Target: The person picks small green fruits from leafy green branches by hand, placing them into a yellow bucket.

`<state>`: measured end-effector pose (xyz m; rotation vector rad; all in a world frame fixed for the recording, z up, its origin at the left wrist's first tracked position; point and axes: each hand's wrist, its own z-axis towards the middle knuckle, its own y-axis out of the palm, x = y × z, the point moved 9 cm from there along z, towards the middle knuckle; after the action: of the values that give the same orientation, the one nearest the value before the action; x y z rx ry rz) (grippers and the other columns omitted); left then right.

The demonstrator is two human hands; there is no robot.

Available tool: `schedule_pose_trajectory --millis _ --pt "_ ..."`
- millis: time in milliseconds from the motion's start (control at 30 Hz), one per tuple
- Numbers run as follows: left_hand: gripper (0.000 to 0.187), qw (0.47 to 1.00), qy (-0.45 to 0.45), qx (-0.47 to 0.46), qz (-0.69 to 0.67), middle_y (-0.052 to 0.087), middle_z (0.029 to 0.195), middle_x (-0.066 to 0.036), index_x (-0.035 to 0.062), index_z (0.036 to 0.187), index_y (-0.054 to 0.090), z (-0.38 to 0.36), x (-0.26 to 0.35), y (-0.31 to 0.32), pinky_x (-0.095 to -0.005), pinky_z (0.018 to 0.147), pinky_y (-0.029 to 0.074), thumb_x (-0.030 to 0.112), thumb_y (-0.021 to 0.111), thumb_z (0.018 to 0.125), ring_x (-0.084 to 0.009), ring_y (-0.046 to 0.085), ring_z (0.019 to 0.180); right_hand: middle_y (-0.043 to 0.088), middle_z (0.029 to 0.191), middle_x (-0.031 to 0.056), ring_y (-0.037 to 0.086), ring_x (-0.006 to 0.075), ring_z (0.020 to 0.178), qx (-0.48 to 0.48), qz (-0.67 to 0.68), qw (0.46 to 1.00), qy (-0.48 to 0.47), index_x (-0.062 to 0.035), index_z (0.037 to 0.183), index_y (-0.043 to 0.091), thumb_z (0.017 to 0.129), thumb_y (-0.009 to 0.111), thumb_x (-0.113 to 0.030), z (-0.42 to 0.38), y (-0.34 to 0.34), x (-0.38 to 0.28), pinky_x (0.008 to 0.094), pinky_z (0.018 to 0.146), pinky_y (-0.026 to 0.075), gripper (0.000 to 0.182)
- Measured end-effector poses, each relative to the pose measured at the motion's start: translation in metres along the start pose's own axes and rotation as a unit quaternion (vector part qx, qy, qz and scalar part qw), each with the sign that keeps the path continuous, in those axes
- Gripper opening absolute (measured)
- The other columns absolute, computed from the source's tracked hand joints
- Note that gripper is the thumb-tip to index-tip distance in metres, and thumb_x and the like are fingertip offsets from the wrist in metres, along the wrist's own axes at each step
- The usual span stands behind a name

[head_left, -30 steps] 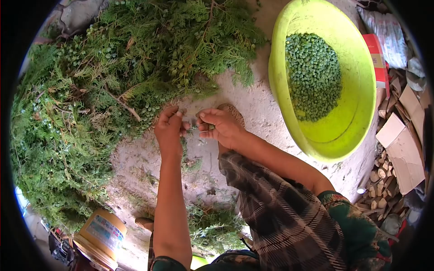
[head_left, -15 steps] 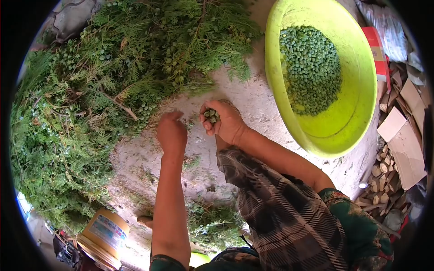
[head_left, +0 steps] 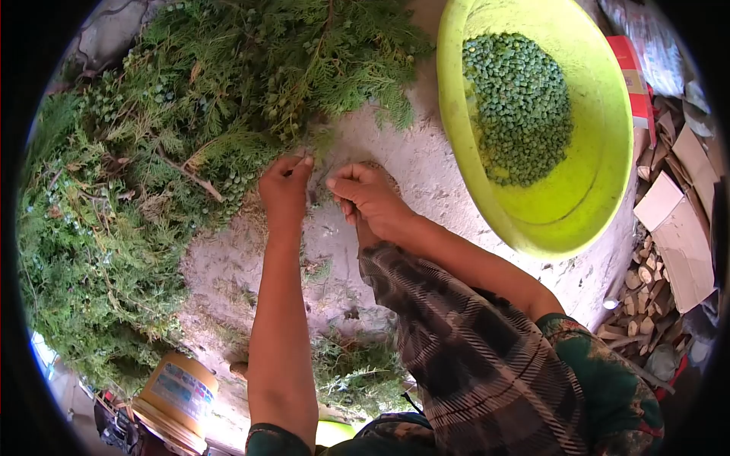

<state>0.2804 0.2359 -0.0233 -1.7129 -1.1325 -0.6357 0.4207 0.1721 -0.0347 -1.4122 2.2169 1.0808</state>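
Observation:
My left hand [head_left: 286, 190] is beside the right edge of the pile of green branches [head_left: 152, 137], thumb and fingers pressed together on something too small to make out. Close to its right, my right hand [head_left: 366, 196] is closed, its thumb against the curled fingers; what lies inside is hidden. A yellow-green basin [head_left: 547, 232] stands at the upper right, holding a heap of small green cones [head_left: 525, 114].
A yellow bucket [head_left: 173, 395] stands at the lower left. Loose green sprigs [head_left: 353, 372] lie near my legs. Chopped wood [head_left: 639, 304], cardboard [head_left: 683, 243] and a red box [head_left: 633, 80] are at the right.
My left hand has moved slightly up, its thumb and fingers now together. My right hand has turned, and the green cones seen in it are now hidden.

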Motion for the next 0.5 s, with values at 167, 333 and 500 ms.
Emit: schedule_pose_trajectory --millis 167,333,500 --pt "0.017 0.974 -0.110 -0.030 -0.196 0.057 0.065 -0.001 -0.0007 0.095 0.060 -0.039 0.007 -0.011 -0.0188 0.043 0.034 0.013 0.061 0.085 -0.0053 0.049 0.050 0.051 0.066 0.0005 0.048 0.0067 0.051 -0.057 -0.046 0.997 -0.013 -0.0014 0.094 0.055 0.085 0.065 -0.024 -0.002 0.020 -0.005 0.0219 0.042 0.040 0.026" --pt "0.014 0.983 -0.058 -0.006 -0.175 0.057 0.067 -0.001 0.0013 0.096 0.058 -0.059 0.010 -0.019 -0.0185 0.044 0.036 0.009 0.061 0.084 -0.0056 0.049 0.051 0.050 0.065 -0.0003 0.047 0.0067 0.051 -0.097 -0.070 0.993 0.023 0.0011 0.098 0.054 0.085 0.065 -0.024 -0.009 0.034 -0.005 0.0213 0.043 0.040 0.030" --pt "0.021 0.930 -0.136 -0.030 -0.341 0.059 0.078 -0.003 0.0014 0.102 0.056 -0.070 -0.003 -0.016 -0.0205 0.051 0.041 0.005 0.062 0.083 -0.0075 0.051 0.057 0.051 0.067 0.0020 0.046 0.0084 0.048 -0.141 0.098 0.983 0.064 0.0003 0.101 0.054 0.085 0.065 -0.023 -0.009 0.043 0.003 0.0226 0.041 0.036 0.030"
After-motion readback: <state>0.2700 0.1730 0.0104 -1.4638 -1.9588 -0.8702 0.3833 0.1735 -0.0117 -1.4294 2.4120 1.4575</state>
